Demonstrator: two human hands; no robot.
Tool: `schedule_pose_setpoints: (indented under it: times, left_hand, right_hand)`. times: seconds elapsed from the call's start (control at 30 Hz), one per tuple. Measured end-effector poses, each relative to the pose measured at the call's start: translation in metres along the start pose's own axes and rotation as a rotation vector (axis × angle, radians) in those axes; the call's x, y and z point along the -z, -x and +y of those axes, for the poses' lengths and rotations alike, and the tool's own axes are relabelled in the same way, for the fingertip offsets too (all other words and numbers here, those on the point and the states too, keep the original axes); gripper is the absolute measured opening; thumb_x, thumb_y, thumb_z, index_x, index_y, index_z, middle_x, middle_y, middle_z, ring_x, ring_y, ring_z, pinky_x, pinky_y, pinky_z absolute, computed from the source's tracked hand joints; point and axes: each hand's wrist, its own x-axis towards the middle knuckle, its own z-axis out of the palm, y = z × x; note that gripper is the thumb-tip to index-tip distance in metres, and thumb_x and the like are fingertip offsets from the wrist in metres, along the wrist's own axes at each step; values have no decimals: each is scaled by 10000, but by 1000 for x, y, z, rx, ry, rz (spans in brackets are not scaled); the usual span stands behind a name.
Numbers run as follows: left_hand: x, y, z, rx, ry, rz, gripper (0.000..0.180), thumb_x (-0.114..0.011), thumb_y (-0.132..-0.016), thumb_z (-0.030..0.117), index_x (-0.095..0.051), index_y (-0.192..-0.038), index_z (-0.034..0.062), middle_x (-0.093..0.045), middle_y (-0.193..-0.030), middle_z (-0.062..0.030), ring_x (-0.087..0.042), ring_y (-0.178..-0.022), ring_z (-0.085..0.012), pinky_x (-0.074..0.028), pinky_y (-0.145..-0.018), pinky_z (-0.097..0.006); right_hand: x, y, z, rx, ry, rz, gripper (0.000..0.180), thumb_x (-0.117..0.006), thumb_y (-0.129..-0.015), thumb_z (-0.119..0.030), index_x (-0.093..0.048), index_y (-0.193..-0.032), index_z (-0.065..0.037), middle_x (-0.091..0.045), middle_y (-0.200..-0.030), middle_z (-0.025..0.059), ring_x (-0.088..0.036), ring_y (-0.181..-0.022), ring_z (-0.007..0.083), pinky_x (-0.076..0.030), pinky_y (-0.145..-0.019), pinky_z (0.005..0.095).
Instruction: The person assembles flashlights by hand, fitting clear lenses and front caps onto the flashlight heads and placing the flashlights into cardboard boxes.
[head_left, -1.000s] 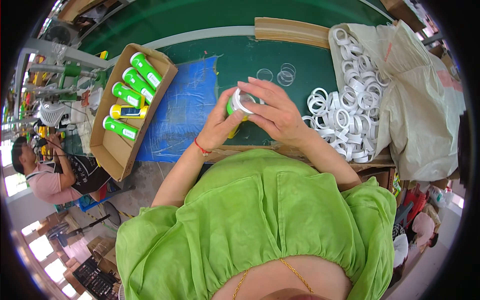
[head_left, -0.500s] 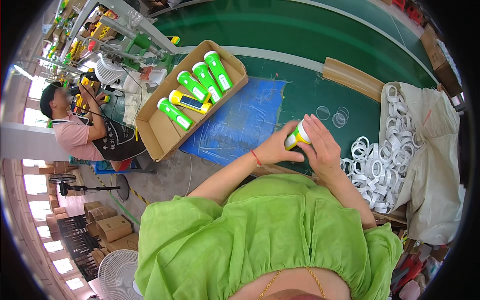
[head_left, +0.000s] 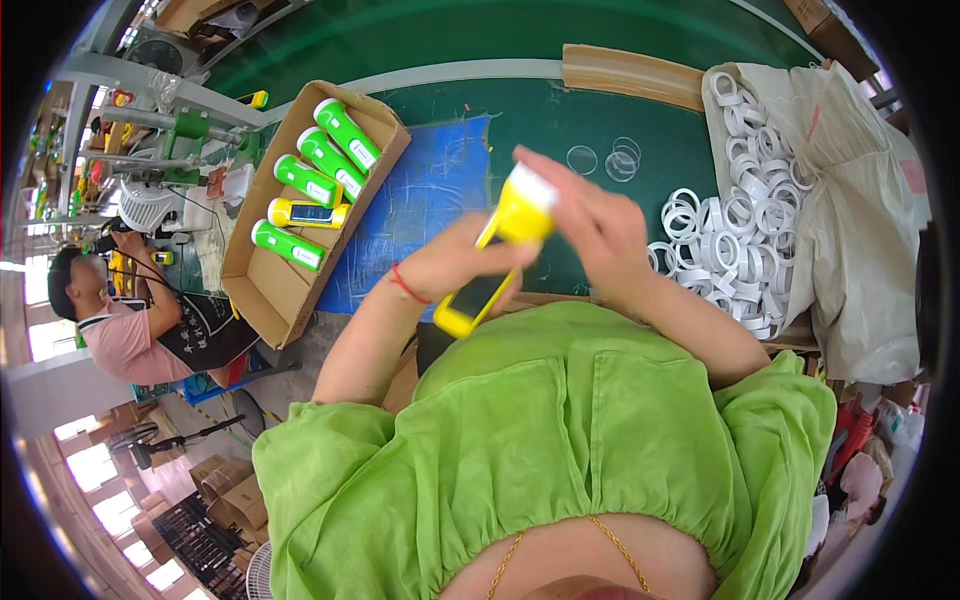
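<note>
A yellow flashlight point(head_left: 518, 215) with a dark panel on its side slants in front of my chest, its white-rimmed head up and to the right. My left hand point(head_left: 458, 252) is closed around its body below the head. My right hand point(head_left: 598, 222), somewhat blurred, has its fingers stretched out along the right side of the white rim; whether it presses on the rim I cannot tell. Several clear round lenses point(head_left: 622, 160) lie on the green table beyond my right hand. To its right is a heap of white rings point(head_left: 735, 235), partly spilling from a pale sack point(head_left: 850, 220).
A cardboard box point(head_left: 262, 285) at the left holds several green flashlights point(head_left: 308, 180) and a yellow one point(head_left: 305, 213). Blue sheeting point(head_left: 405, 200) covers part of the green table point(head_left: 540, 115). A cardboard strip point(head_left: 630, 75) stands at the back. Another person point(head_left: 140, 335) works at far left.
The flashlight has swung up and left, now showing its yellow body and panel. My right hand has moved left and up, its fingers no longer wrapped over the head. The view has shifted.
</note>
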Motion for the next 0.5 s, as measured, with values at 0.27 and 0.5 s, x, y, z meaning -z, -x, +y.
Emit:
schedule_pose_setpoints:
  times: [0.27, 0.5]
  left_hand:
    - [-3, -16, -10, -371, -950, 690, 449, -691, -806, 418, -563, -940, 8, -616, -651, -133, -602, -520, -189, -490, -508, -339]
    - [-10, -18, -5, -175, -613, 452, 440, -680, -823, 407, -565, -920, -7, -614, -639, -66, -594, -517, -161, -475, -496, -299]
  right_hand:
    - [10, -15, 39, -102, -339, -182, 397, -448, -981, -239, -515, -1312, -31, -380, -1435, 146, -339, -1329, 220, -272, -1076, 349]
    - [-10, -7, 48, -212, -354, 27, 393, -589, -901, -139, -555, -1281, -43, -552, -1130, 94, -480, -1070, 131, -402, -890, 269]
